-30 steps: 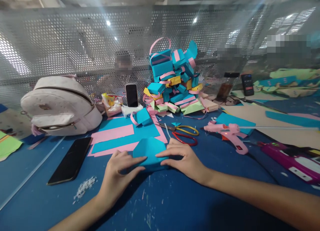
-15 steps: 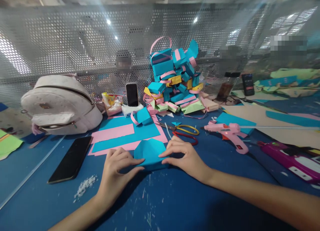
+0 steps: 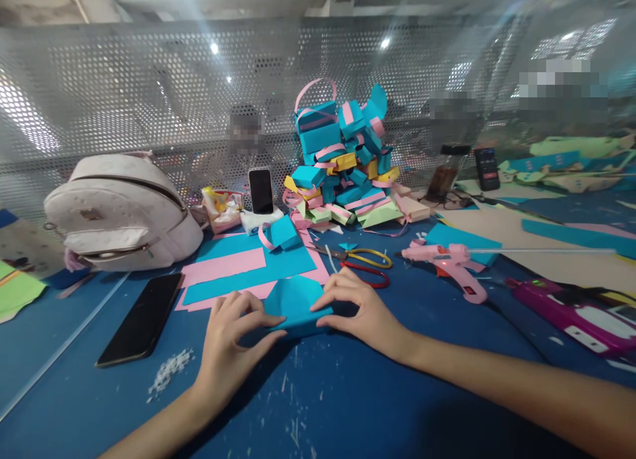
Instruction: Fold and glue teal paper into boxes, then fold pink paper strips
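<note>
A small blue paper box point(image 3: 297, 303) with a raised flap at its back rests on the blue table in front of me. My left hand point(image 3: 238, 326) pinches its left end between thumb and fingers. On the opposite end, my right hand point(image 3: 355, 306) grips the near corner the same way. Behind the box lie flat blue sheets point(image 3: 233, 285) and pink sheets point(image 3: 223, 267). Scissors point(image 3: 365, 260) with one yellow and one red handle lie just beyond my right hand. A pink glue gun point(image 3: 450, 260) rests farther right.
A heap of folded paper boxes point(image 3: 342, 161) stands at the back. On the left are a white backpack point(image 3: 124, 214), a black phone point(image 3: 142, 320) and white bits point(image 3: 171, 369). A purple power strip point(image 3: 571, 316) lies at right. Behind everything rises a perforated metal screen point(image 3: 199, 95).
The view has shifted slightly. Both hands keep their grip on the blue paper box, with hardly any movement.
</note>
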Demonstrator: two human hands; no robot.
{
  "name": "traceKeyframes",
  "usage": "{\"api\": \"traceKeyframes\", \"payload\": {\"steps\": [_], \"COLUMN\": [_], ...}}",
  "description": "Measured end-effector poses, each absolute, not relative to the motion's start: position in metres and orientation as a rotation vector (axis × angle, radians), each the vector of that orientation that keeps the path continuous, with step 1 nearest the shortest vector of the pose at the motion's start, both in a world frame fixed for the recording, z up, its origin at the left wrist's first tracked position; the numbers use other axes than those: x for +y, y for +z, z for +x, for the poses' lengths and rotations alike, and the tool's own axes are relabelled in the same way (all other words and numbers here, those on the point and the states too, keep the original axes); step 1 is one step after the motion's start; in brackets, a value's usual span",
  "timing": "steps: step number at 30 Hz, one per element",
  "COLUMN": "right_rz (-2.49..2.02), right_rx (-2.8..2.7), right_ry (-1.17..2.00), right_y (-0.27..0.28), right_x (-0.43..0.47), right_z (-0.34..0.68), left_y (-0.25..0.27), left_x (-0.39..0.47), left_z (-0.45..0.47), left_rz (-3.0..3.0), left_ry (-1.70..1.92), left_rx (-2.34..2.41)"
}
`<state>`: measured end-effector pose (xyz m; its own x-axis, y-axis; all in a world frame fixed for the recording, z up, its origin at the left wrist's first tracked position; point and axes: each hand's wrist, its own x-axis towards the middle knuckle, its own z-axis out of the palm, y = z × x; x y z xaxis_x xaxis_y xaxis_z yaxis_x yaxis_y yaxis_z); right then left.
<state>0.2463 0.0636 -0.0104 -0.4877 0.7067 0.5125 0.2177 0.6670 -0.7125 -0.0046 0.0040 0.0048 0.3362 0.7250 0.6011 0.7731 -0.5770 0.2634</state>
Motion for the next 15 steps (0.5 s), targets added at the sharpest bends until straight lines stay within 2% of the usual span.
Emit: {"api": "traceKeyframes", "payload": {"steps": [15], "right_rz": [-0.697], "right_rx": [-2.125], "right_ry": [0.408], "right_y": [-0.006], "right_x": [0.053], "right_z": [0.242], "left_y": [0.005], "left_x": [0.002], "left_z": [0.007], "left_rz": [-2.487], "left_ry": [-1.202], "left_rx": [-1.561]}}
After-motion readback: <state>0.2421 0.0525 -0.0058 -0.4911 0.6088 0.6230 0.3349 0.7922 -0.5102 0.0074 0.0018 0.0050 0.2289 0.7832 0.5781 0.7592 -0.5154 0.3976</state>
